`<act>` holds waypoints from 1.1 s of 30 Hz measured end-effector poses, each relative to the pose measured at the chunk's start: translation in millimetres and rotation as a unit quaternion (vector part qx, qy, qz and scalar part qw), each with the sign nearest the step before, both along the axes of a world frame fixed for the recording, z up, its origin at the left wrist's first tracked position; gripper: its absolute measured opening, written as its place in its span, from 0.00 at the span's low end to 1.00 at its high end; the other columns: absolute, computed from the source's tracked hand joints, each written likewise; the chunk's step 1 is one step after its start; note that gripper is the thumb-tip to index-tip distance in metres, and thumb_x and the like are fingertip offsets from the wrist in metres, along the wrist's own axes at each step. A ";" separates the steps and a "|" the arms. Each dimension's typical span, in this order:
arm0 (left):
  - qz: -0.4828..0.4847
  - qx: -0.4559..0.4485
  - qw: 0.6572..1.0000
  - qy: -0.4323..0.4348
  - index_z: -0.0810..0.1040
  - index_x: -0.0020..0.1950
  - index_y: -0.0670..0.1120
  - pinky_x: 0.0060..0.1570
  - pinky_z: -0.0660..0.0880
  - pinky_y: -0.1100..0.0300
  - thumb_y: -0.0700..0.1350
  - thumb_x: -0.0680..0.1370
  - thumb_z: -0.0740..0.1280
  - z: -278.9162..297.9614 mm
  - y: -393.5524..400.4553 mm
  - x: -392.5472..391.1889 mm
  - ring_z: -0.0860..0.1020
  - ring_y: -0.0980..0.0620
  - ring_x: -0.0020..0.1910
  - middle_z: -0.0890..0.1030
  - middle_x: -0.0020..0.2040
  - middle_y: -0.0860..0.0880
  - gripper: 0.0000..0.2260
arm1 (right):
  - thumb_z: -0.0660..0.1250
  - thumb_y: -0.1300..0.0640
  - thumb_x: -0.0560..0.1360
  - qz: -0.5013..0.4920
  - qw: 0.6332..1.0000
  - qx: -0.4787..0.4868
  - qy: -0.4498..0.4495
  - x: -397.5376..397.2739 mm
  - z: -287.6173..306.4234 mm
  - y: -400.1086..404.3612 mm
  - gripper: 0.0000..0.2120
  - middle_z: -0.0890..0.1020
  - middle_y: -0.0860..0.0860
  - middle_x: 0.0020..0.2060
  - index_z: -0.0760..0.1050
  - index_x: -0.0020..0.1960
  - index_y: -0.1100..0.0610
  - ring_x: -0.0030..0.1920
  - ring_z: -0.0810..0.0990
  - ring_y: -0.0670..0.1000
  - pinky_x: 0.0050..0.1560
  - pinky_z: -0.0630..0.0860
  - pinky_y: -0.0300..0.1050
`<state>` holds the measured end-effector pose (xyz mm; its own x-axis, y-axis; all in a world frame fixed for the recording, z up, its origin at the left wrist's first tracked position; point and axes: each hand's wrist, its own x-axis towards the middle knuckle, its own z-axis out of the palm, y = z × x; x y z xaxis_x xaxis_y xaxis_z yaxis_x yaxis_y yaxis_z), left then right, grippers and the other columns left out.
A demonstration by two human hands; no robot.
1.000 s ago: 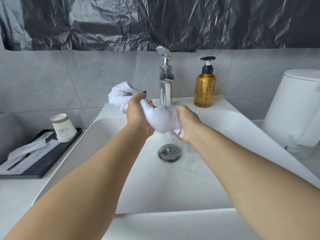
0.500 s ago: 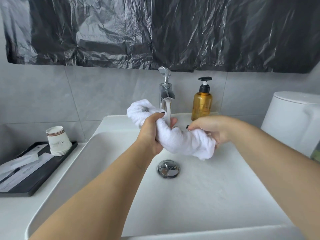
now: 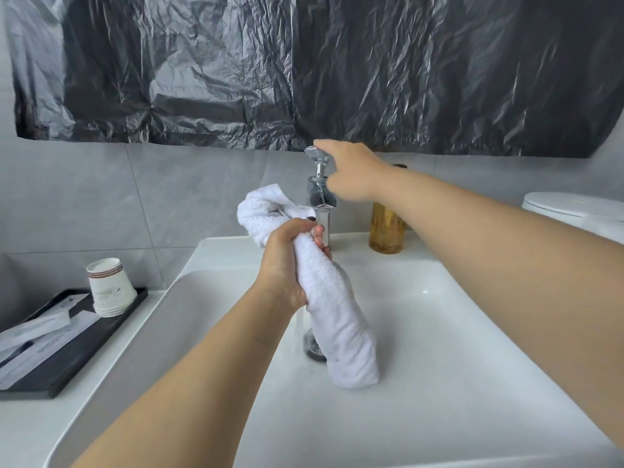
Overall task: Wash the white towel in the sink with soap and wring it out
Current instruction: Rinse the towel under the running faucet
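Item: white towel [image 3: 332, 312], terry, twisted into a thick roll. Location: over the sink [image 3: 456, 332], upper end bunched beside the tap [image 3: 319, 194], lower end hanging down to the basin near the drain [image 3: 312, 347], which it partly hides; whether it touches the basin floor cannot be told.

Hands: apart. Left hand [image 3: 287, 261] clamped round the roll near its upper third, fingers curled over it. Right hand [image 3: 351, 172] at the tap lever, far side of the basin; blurred, so its grip cannot be told. A thin stream appears to run beside the towel.

Handling, as judged: soft, limp, likely heavy with water; not fragile; may be slick if soapy. Best held at both ends of the roll for wringing, twisting in opposite directions.

Adjacent: amber soap bottle [image 3: 386, 228] right of the tap; paper cups [image 3: 109, 287] on a black tray [image 3: 67, 369], left bench.
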<state>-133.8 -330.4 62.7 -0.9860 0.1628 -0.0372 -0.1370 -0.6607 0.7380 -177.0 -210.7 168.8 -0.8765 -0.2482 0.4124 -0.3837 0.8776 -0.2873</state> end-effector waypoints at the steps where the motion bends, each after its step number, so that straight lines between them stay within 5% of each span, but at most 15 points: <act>1: 0.000 0.006 1.000 0.003 0.76 0.30 0.44 0.32 0.71 0.63 0.41 0.78 0.63 1.6 -1.8 1.3 0.72 0.56 0.22 0.74 0.27 0.52 0.15 | 0.61 0.65 0.75 0.005 1.000 -0.011 0.002 -2.8 -2.8 -0.8 0.33 0.67 0.57 0.74 0.58 0.78 0.55 0.70 0.68 0.59 0.61 0.69 0.46; 3: -0.003 0.007 1.000 0.006 0.76 0.30 0.45 0.33 0.71 0.63 0.41 0.77 0.63 3.8 -4.3 4.9 0.72 0.56 0.22 0.74 0.27 0.52 0.15 | 0.62 0.65 0.74 0.012 0.999 -0.028 0.018 -7.2 -5.5 1.6 0.31 0.71 0.58 0.70 0.63 0.76 0.53 0.65 0.72 0.59 0.56 0.71 0.47; 7: 0.001 -0.013 1.000 0.011 0.77 0.26 0.45 0.32 0.71 0.65 0.41 0.76 0.63 7.3 -10.7 9.1 0.71 0.57 0.22 0.73 0.27 0.52 0.17 | 0.61 0.64 0.72 0.022 0.996 0.079 0.035 -6.2 -5.8 5.8 0.29 0.71 0.56 0.70 0.68 0.72 0.49 0.70 0.69 0.60 0.65 0.72 0.56; 12: -0.031 -0.071 0.997 0.022 0.75 0.35 0.45 0.31 0.72 0.63 0.40 0.76 0.65 24.2 -25.3 18.9 0.71 0.57 0.23 0.73 0.29 0.52 0.08 | 0.60 0.69 0.73 0.036 0.980 0.195 0.016 16.5 -16.3 16.2 0.44 0.46 0.49 0.80 0.40 0.80 0.50 0.79 0.43 0.50 0.77 0.51 0.54; 16: -0.097 -0.197 0.973 0.066 0.75 0.37 0.45 0.28 0.71 0.63 0.40 0.71 0.68 37.8 -39.3 31.5 0.69 0.57 0.23 0.73 0.28 0.51 0.04 | 0.70 0.64 0.71 0.115 0.970 0.119 0.176 45.7 -33.0 28.8 0.51 0.45 0.52 0.79 0.37 0.80 0.51 0.79 0.50 0.54 0.74 0.62 0.54; 19: -0.174 -0.309 0.932 0.081 0.77 0.30 0.46 0.28 0.69 0.64 0.38 0.66 0.69 48.9 -45.4 40.7 0.68 0.57 0.22 0.73 0.27 0.50 0.06 | 0.75 0.60 0.69 0.182 0.912 0.159 0.332 54.0 -34.8 35.6 0.49 0.51 0.60 0.78 0.47 0.79 0.53 0.78 0.53 0.61 0.71 0.64 0.62; 22: -0.277 -0.421 0.858 0.101 0.78 0.27 0.45 0.28 0.69 0.64 0.40 0.61 0.69 58.6 -46.1 49.9 0.68 0.56 0.21 0.73 0.25 0.49 0.03 | 0.77 0.55 0.69 0.241 0.873 0.192 0.378 57.8 -35.5 31.9 0.46 0.52 0.58 0.77 0.52 0.78 0.51 0.78 0.52 0.64 0.66 0.67 0.68; 25: -0.338 -0.497 0.792 0.106 0.81 0.32 0.47 0.28 0.69 0.64 0.42 0.61 0.71 65.5 -42.0 59.1 0.69 0.55 0.22 0.73 0.28 0.48 0.02 | 0.75 0.51 0.71 0.297 0.850 0.202 0.386 66.4 -46.9 28.5 0.35 0.66 0.58 0.73 0.63 0.72 0.50 0.69 0.69 0.63 0.52 0.79 0.60; 29: -0.300 -0.612 0.724 0.107 0.78 0.31 0.45 0.29 0.69 0.63 0.39 0.67 0.72 63.3 -29.5 71.1 0.70 0.53 0.25 0.75 0.28 0.46 0.06 | 0.77 0.56 0.64 0.274 0.871 0.236 0.332 81.8 -55.5 29.9 0.28 0.80 0.53 0.54 0.74 0.63 0.53 0.45 0.78 0.58 0.36 0.78 0.49; 33: -0.212 -0.674 0.696 0.129 0.81 0.36 0.47 0.29 0.70 0.64 0.36 0.73 0.71 51.5 -16.2 72.9 0.73 0.54 0.26 0.78 0.32 0.47 0.08 | 0.71 0.57 0.68 0.112 0.905 0.374 0.171 104.4 -49.5 18.8 0.22 0.76 0.49 0.52 0.71 0.61 0.51 0.49 0.78 0.57 0.39 0.67 0.45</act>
<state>-60.9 -346.5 114.3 -0.8625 0.4291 -0.2682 0.1422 0.7142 0.6854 -72.7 -191.9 119.3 -0.6220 -0.7262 0.2930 -0.5309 0.6661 0.5239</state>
